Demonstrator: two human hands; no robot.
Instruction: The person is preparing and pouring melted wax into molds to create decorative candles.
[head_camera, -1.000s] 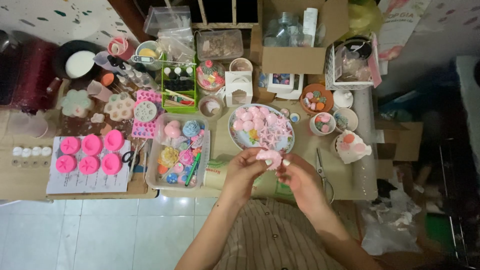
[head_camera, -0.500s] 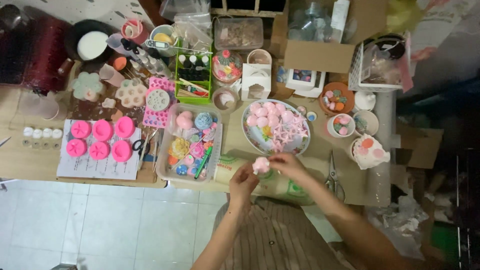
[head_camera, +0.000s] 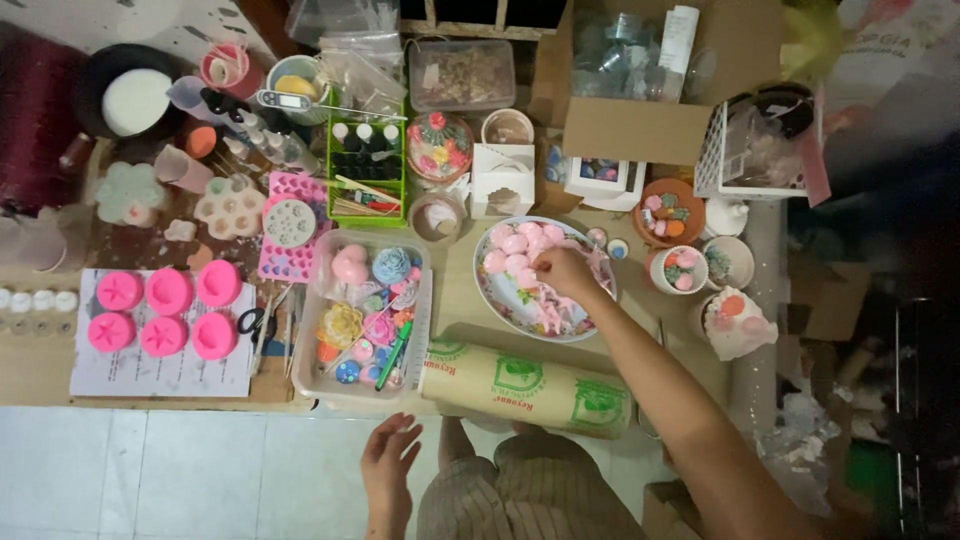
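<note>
While her right hand (head_camera: 562, 272) closes its fingers on a pink shell piece over the floral plate (head_camera: 500, 296), the left hand (head_camera: 388, 468) hangs open; such small moulded pieces look light and brittle, best pinched by the edges.

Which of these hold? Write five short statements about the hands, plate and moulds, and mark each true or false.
1. The right hand is over the plate. True.
2. The left hand grips the paper roll. False: it hangs open below the table edge, apart from the roll.
3. Six pink moulds sit on a paper sheet. True.
4. The plate holds pink pieces. True.
5. The green rack lies right of the plate. False: it is up and to the left.
</note>
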